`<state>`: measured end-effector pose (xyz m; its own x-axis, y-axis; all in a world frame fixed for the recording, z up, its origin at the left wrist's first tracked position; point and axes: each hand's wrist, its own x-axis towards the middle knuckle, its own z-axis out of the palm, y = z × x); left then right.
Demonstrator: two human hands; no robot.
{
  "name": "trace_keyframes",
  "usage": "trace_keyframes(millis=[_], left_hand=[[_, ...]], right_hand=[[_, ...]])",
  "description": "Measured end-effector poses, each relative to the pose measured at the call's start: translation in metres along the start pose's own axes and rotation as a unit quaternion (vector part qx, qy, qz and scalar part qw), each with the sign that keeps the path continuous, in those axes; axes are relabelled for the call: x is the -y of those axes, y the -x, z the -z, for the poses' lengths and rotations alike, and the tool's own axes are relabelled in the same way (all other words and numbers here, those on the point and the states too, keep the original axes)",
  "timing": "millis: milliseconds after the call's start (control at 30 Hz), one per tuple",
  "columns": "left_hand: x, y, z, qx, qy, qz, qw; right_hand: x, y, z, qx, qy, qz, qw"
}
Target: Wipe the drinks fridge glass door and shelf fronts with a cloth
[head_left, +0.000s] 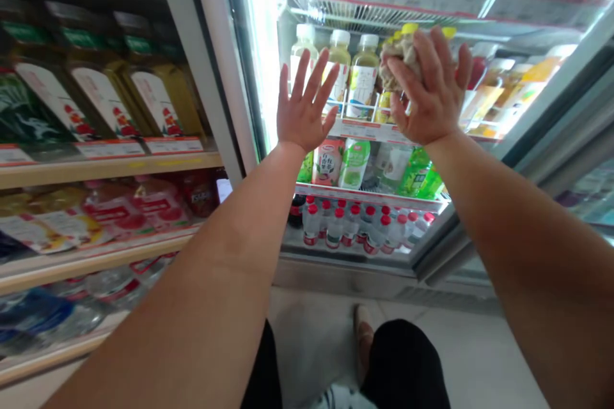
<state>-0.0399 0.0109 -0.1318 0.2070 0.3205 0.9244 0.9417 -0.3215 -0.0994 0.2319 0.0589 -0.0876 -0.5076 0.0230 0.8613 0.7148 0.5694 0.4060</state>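
Shop cooler, glass door [249, 64] lit. Left hand [303, 112] raised flat, fingers spread wide, empty. Right hand [428, 97] pressing crumpled cloth [399, 54] against glass, before bottles [352, 70].

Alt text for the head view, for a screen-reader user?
A person's right hand presses a crumpled cloth against a drinks cooler's glass door, while the left hand is spread open beside it. Bottles line the lit shelves inside; open shelves of bottled goods stand to the left.
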Motion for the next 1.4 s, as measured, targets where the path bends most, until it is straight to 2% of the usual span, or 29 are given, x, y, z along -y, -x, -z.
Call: trace_keyframes(millis=[67,167,233,267,400,433,567,633,700,833,900,1000,1067,1100,1200,1267,1333,1400], left_hand=[[-0.002,0.001,0.003,0.003,-0.008,-0.001,1.0],[-0.005,0.002,0.005,0.007,-0.034,-0.002,0.999],[-0.006,0.002,0.006,0.017,-0.036,0.008,0.999],[-0.006,0.002,0.007,0.024,-0.031,0.015,0.999],[-0.007,0.001,0.008,0.035,-0.029,0.027,0.999],[-0.007,0.001,0.008,0.032,-0.034,0.023,0.999],[-0.007,0.001,0.007,0.021,-0.047,0.009,0.999],[-0.006,0.002,0.006,0.018,-0.05,0.01,0.999],[-0.006,0.002,0.006,0.017,-0.051,0.013,0.998],[-0.007,0.002,0.007,0.03,-0.051,0.021,0.998],[-0.008,0.002,0.008,0.034,-0.052,0.026,0.998],[-0.007,0.002,0.007,0.025,-0.057,0.017,0.998],[-0.005,0.002,0.005,0.018,-0.065,0.007,0.998],[-0.004,0.002,0.004,0.017,-0.07,0.004,0.997],[-0.002,0.002,0.002,0.016,-0.09,-0.003,0.996],[-0.002,0.002,0.002,0.016,-0.096,-0.003,0.995],[-0.003,0.002,0.003,0.016,-0.095,-0.001,0.995],[-0.004,0.002,0.004,0.014,-0.094,-0.002,0.995]], right_hand=[[0.004,0.0,0.002,-0.028,-0.025,-0.039,0.999],[0.008,-0.001,0.001,-0.099,-0.023,-0.154,0.983],[0.009,-0.001,0.001,-0.111,-0.015,-0.18,0.977],[0.008,0.0,0.001,-0.106,-0.013,-0.164,0.981],[0.006,0.004,0.001,-0.054,-0.032,-0.021,0.998],[0.006,0.004,0.001,-0.038,-0.043,-0.009,0.998],[0.008,0.003,0.0,-0.024,-0.035,-0.087,0.995],[0.007,0.003,0.0,-0.03,-0.017,-0.094,0.995],[0.004,0.003,-0.001,-0.025,-0.018,-0.046,0.998],[0.0,0.007,-0.003,0.03,-0.047,0.083,0.995],[0.001,0.008,-0.004,0.026,-0.047,0.061,0.997],[0.004,0.009,-0.006,-0.064,-0.028,-0.08,0.994],[0.005,0.009,-0.005,-0.094,-0.023,-0.123,0.988],[0.005,0.01,-0.005,-0.083,-0.024,-0.106,0.991],[0.004,0.011,-0.004,0.015,-0.034,0.027,0.999],[0.005,0.013,-0.004,0.055,-0.037,0.066,0.996],[0.006,0.015,-0.004,0.019,-0.029,0.019,0.999],[0.008,0.016,-0.006,-0.056,-0.013,-0.061,0.996]])
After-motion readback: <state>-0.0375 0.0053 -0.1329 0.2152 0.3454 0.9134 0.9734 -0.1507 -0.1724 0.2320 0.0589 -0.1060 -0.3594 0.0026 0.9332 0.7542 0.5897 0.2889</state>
